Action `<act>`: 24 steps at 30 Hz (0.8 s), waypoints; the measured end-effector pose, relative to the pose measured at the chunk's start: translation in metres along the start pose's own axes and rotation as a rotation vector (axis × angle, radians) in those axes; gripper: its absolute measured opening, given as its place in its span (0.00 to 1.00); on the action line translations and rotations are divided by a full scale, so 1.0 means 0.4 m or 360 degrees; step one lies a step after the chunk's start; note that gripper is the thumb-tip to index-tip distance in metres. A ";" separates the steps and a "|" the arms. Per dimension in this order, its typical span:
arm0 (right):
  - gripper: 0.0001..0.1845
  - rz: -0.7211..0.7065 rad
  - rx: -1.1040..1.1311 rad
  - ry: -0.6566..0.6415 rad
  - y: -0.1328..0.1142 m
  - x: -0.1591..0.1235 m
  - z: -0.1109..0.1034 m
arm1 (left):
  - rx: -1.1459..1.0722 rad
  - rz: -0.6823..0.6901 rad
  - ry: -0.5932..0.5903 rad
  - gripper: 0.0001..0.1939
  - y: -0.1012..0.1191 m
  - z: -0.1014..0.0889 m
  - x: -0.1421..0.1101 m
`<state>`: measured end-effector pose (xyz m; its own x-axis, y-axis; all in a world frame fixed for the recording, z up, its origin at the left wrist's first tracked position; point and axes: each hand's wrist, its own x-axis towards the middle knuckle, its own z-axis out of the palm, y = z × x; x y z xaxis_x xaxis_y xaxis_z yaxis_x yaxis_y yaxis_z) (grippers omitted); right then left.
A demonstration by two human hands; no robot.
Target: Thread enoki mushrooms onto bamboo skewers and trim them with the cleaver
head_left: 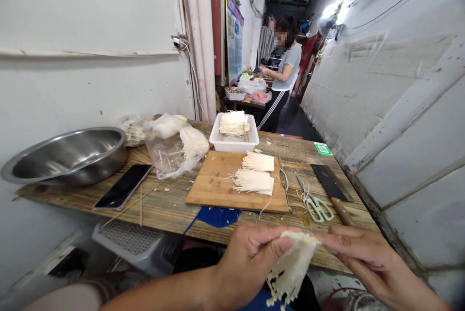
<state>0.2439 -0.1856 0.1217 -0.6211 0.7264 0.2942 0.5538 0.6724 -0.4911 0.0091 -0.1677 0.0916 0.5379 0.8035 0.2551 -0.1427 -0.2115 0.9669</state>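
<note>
A thin, flat bunch of enoki mushrooms (295, 263) hangs with its caps downward in front of the table's near edge. My left hand (250, 262) pinches its upper left side between thumb and fingers. At the upper right corner, my right hand (363, 253) grips the bunch by its cut end with the fingertips. Beyond the hands, two more portions of enoki (254, 181) lie on a wooden cutting board (214, 180). A white plastic tub (234, 145) behind the board holds stacked enoki on sticks.
Green-handled scissors (316, 208) and a cleaver (332, 185) lie right of the board. On the left are a phone (123, 187), thin wooden sticks (141, 207), a plastic bag of enoki (174, 146) and a steel basin (69, 156). Another person (286, 69) stands at a farther table.
</note>
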 end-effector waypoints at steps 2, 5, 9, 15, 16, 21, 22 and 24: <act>0.27 0.0003 -0.0003 0.0022 -0.001 0.003 0.002 | 0.0003 -0.0005 -0.0017 0.15 -0.002 -0.001 0.001; 0.26 0.0012 -0.0003 0.0043 -0.001 0.006 0.005 | 0.0001 -0.0014 -0.0043 0.16 -0.006 -0.003 0.004; 0.28 -0.0078 -0.0006 0.0061 0.007 0.006 0.011 | -0.0011 -0.0027 -0.0045 0.16 -0.009 -0.006 0.007; 0.28 -0.0093 -0.0081 0.0112 0.011 0.006 0.028 | 0.0003 -0.0070 -0.0049 0.16 -0.021 -0.007 0.014; 0.28 -0.0084 -0.0120 0.0136 0.009 0.008 0.032 | -0.0046 -0.0095 -0.0040 0.17 -0.026 -0.007 0.018; 0.23 -0.0024 -0.0299 0.0286 -0.010 0.018 0.048 | -0.0338 -0.0312 0.0103 0.21 -0.051 -0.012 0.036; 0.22 -0.0013 -0.0316 0.0295 -0.014 0.018 0.048 | -0.0324 -0.0346 0.0105 0.20 -0.052 -0.015 0.040; 0.22 0.0026 -0.0327 0.0255 -0.017 0.015 0.042 | -0.0218 -0.0376 0.0109 0.14 -0.047 -0.025 0.045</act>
<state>0.2269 -0.1882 0.1131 -0.5242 0.7399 0.4216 0.6744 0.6630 -0.3249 0.0130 -0.1437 0.0778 0.5127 0.8584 0.0177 -0.1337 0.0595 0.9892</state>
